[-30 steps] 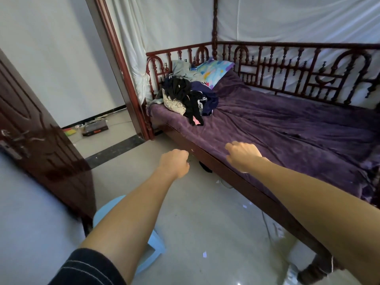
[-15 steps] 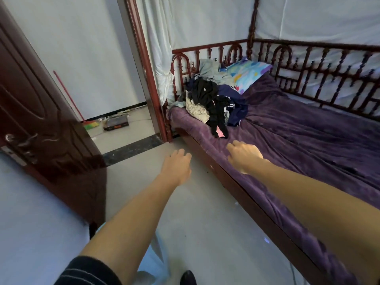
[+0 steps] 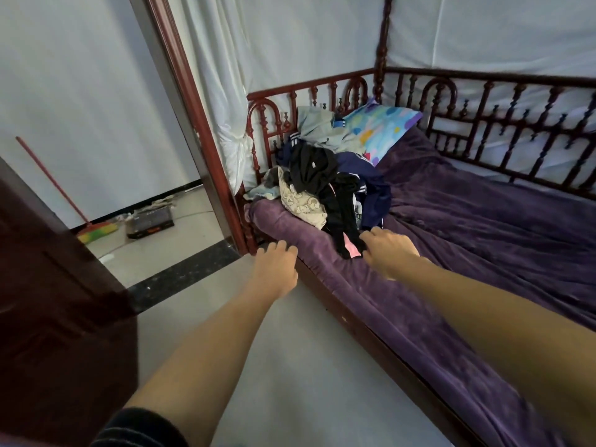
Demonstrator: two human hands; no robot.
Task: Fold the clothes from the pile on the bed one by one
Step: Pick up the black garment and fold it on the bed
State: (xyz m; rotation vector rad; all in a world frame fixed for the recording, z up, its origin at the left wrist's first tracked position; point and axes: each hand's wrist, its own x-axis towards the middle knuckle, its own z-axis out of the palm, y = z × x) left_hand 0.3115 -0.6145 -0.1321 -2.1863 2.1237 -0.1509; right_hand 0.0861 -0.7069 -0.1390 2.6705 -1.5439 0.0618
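Observation:
A pile of clothes (image 3: 322,179) lies at the head end of the bed, on the purple blanket (image 3: 483,227). A black garment (image 3: 314,172) lies on top, its end trailing toward the bed's front edge beside a pink scrap (image 3: 351,248). A navy piece (image 3: 372,188), a cream patterned piece (image 3: 300,203) and a pale blue-grey piece (image 3: 317,127) are also in the pile. My right hand (image 3: 388,251) is over the blanket, its loosely bent fingertips at the black garment's trailing end. My left hand (image 3: 276,269) hovers with relaxed fingers beside the bed's front edge, holding nothing.
A colourful pillow (image 3: 385,127) leans by the dark red wooden railing (image 3: 503,101). A white curtain (image 3: 225,101) hangs at the bedpost. An open brown door (image 3: 54,311) stands at the left; beyond the doorway are a broom (image 3: 96,229) and a dark box (image 3: 150,221) on the floor.
I have come closer to the head of the bed. Both hands moved forward; the right one now reaches the black garment's end, and the left fist has opened.

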